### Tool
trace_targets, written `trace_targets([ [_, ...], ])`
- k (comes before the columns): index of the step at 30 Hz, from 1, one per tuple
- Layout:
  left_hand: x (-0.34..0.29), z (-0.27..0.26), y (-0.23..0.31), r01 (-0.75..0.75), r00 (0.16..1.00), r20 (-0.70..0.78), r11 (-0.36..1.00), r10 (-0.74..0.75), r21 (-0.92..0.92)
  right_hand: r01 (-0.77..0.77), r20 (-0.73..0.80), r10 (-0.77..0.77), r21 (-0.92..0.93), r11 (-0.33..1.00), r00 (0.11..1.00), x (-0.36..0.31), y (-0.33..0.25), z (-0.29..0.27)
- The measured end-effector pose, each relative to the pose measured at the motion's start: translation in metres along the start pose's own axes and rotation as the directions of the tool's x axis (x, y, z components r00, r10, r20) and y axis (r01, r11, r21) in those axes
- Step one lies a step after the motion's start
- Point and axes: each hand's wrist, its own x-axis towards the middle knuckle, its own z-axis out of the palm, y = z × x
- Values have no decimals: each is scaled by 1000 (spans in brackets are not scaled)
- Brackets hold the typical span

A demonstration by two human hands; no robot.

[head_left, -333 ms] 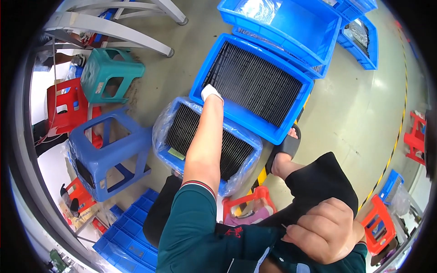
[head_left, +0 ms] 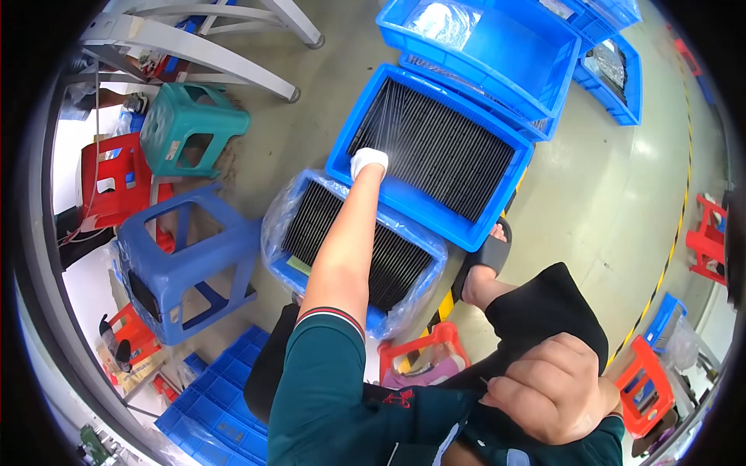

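The black strips [head_left: 458,147] sit in a bright blue crate [head_left: 447,228] ahead of the person, above the floor [head_left: 614,190]. They are dark, slim and straight, packed side by side in close parallel rows, with fine pale lines between them. Over their left part, thin shiny streaks of clear film [head_left: 395,113] fan out from the left hand [head_left: 369,162]. That hand, covered in white, is at the crate's near left corner; whether its fingers are closed on the film I cannot tell. The right hand [head_left: 548,388], bare and curled into a fist, is well apart from it, near the body. Nearer the person, a second blue crate [head_left: 376,321], wrapped in a clear bag [head_left: 274,221], carries similar dark strips [head_left: 400,272].
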Motion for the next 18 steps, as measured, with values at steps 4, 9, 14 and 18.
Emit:
trace_targets([
  [4, -39, -17, 14, -68, 937, -347, 993, 32, -92, 14, -11, -14, -1, 1000, 1000, -1, -2, -2],
  [9, -36, -21, 38, -130, 875, -471, 992, 114, -2, 3, -15, -3, 10, 1000, 1000, 3, -3, -3],
  [14, -16, -31, 56, -107, 852, -511, 993, 112, 39, -27, 1, 27, 66, 997, 1000, 11, -5, -15],
  [18, -8, -30, 40, -72, 883, -463, 997, 80, 35, 31, -27, -29, 80, 996, 999, 14, 0, -12],
])
